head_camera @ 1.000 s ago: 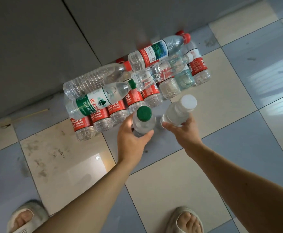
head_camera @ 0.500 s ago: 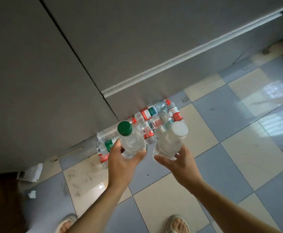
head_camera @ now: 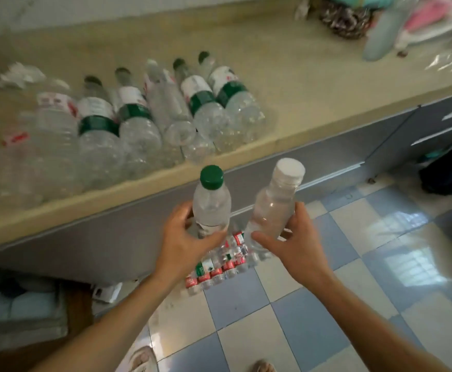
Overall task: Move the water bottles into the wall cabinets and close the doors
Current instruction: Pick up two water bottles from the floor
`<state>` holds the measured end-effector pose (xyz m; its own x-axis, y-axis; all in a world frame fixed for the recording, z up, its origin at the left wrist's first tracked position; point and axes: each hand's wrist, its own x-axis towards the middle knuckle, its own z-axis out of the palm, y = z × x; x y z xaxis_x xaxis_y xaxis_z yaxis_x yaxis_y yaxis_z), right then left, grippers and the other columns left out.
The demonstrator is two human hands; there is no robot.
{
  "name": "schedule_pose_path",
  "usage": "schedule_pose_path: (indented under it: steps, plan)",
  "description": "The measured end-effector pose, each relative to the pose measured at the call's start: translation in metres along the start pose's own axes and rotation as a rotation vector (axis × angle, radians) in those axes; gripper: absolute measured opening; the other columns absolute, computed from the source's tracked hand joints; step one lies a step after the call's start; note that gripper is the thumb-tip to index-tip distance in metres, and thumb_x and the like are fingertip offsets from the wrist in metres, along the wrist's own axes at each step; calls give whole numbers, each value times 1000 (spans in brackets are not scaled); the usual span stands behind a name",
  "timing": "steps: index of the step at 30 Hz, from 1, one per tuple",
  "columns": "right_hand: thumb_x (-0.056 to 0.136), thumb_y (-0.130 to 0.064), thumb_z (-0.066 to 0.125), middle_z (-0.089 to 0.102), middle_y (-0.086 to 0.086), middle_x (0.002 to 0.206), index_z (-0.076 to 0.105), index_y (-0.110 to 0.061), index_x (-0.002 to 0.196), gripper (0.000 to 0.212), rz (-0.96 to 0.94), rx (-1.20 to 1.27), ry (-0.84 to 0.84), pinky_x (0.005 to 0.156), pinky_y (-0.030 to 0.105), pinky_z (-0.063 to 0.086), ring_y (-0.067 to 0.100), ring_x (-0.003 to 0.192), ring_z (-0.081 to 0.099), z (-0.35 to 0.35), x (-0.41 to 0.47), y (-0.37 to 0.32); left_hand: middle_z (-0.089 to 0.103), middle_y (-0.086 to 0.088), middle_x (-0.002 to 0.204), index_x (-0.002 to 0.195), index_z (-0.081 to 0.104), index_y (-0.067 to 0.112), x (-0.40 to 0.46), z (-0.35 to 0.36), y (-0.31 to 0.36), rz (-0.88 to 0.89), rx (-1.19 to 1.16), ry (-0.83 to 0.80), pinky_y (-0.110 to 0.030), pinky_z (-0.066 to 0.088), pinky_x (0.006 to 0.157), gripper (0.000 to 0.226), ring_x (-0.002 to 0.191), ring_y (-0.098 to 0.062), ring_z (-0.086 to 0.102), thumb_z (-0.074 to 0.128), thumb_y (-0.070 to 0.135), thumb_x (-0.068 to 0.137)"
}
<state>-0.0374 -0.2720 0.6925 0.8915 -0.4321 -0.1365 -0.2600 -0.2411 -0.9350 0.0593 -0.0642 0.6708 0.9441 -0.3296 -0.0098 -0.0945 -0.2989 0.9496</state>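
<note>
1. The clear plastic bottle with a green cap (head_camera: 212,204) stands upright in the left hand (head_camera: 184,244) — grip clamped round its lower body, in front of the table edge.
2. The clear plastic bottle with a white cap (head_camera: 273,202) tilts right in the right hand (head_camera: 293,244), grip clamped round its base.
3. Below the hands, a cluster of red- and green-labelled bottles (head_camera: 216,267) lies on the blue-and-white tiled floor (head_camera: 326,304).
4. On the beige table (head_camera: 313,84) a row of clear bottles (head_camera: 144,116) lies side by side — blurred.
</note>
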Motion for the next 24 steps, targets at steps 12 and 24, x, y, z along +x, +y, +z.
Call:
schedule_pose_path:
  steps: [12, 24]
  plan:
    - [60, -42, 93, 73, -11, 113, 54, -41, 120, 72, -390, 121, 34, 86, 39, 60, 8, 101, 72, 42, 19, -321, 73, 21, 99, 110, 66, 35, 64, -226, 256, 407, -45, 172, -13, 53, 70, 45, 90, -1, 68, 90, 29, 72]
    - [61, -48, 91, 74, -9, 108, 57, -45, 116, 65, -705, 201, 33, 83, 36, 59, 11, 97, 72, 54, 54, -545, 70, 24, 90, 106, 65, 37, 122, -367, 445, 628, -34, 408, -12, 51, 61, 44, 80, 1, 67, 88, 43, 69]
